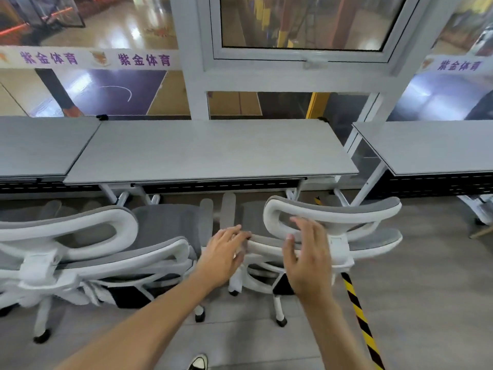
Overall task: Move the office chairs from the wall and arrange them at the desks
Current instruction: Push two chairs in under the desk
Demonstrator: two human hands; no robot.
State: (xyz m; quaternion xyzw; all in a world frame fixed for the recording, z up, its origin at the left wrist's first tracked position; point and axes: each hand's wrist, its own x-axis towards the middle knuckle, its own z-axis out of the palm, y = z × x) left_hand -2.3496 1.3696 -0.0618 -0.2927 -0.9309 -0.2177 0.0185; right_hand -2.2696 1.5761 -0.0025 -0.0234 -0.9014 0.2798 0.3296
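Left hand [224,256] and right hand [306,257] are hovering with fingers spread, gripping nothing, at the back of the white-and-grey mesh office chair [368,241] standing in front of the middle desk [213,150], toward its right end. Motion blur is hiding whether any fingertip is touching. A second office chair [160,228] is sitting before the desk's left end, its back partly cut off. Grey wood-look flooring [426,289] is running under the desk, crossed by yellow-black hazard tape [357,308]. Behind the desk, glazing [301,22] is showing a sports court [120,94], and a banner [144,60] is reading 紫金体育.
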